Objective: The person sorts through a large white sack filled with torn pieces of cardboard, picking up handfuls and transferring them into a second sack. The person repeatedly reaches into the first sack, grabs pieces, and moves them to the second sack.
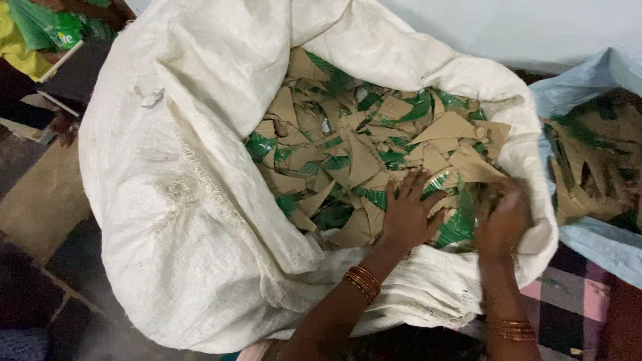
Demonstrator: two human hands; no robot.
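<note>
Inside the white sack (200,200), both hands lie on the scraps (348,154) at its near right edge. Left hand (406,212) rests flat, fingers spread; right hand (503,220) curls into the scraps, grip unclear. Most scraps lie farther left.
</note>
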